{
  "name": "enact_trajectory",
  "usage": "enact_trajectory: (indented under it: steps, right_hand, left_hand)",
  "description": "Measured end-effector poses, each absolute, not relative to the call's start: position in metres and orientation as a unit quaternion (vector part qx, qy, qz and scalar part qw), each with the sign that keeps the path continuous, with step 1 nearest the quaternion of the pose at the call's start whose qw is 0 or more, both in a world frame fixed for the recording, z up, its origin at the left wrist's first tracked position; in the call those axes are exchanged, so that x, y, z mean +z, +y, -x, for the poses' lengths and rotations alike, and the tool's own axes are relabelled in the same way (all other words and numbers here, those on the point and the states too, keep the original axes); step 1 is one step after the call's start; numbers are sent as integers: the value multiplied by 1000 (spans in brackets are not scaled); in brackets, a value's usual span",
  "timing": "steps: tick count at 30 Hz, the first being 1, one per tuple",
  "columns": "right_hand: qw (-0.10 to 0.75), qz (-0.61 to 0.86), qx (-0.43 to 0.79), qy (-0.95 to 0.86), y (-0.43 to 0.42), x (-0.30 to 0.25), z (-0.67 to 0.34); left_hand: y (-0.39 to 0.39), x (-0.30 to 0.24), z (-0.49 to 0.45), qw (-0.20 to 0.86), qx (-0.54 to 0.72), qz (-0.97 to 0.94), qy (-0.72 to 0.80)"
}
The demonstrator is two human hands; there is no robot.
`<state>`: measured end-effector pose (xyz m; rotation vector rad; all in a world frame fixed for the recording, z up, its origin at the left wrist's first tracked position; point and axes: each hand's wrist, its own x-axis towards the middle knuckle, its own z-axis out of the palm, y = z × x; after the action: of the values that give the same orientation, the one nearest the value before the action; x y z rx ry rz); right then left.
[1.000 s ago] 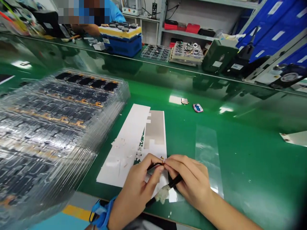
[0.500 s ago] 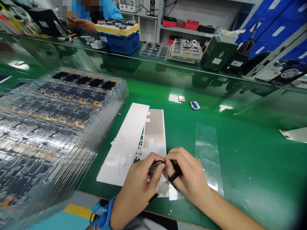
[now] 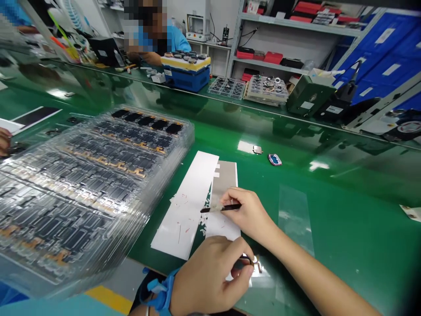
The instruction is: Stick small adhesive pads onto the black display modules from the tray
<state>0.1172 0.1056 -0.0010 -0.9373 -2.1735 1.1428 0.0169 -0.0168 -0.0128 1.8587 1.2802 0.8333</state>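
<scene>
Head view: my right hand is clenched round the tweezers, thumb and forefinger clamped on their rear half. They are thin and black, and their long axis lies almost level across the picture, with the tip pointing left. The tip sits over the ragged left edge of the liner, right where that edge meets the white sheet. I cannot tell whether it touches the liner or hangs just above it.

My left hand is nearer to me, below the right and apart from it. It pinches a small part between thumb and fingertip. Only a dark sliver with a brownish tab shows past the fingers, so I cannot make out its shape. From the tweezer tip the part lies toward me and to the right. The right hand is the nearer of the two to the liner.

The liner is grey at its far end, with stepped cut-outs, and white toward me. The white sheet beside it carries small pinkish scraps. A blue strap rings my left wrist. A clear film strip lies flat on the green belt to the right of my right forearm. A stack of clear trays of dark pieces fills the left side. Two small pieces rest on the belt beyond the liner, well apart from both hands. A co-worker's sleeve shows across the line.
</scene>
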Motion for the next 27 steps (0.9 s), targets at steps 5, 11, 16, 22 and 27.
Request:
enact_trajectory:
  steps: [5, 11, 16, 22, 27]
  right_hand:
    - [234, 314, 440, -808, 109, 5, -111]
    - [229, 365, 613, -662, 87, 11, -149]
    - [194, 387, 656, -618, 67, 2, -167]
    - [214, 359, 657, -627, 61, -4, -169]
    - [217, 370, 651, -626, 61, -5, -170]
  left_hand:
    - [-19, -11, -15, 365, 365, -695, 501]
    - [-19, -12, -11, 445, 484, -567, 496]
    - [-19, -17, -12, 515, 516, -481, 487]
    - [-20, -16, -11, 517, 486, -488, 509]
    - [-17, -13, -11, 521, 478, -505, 496]
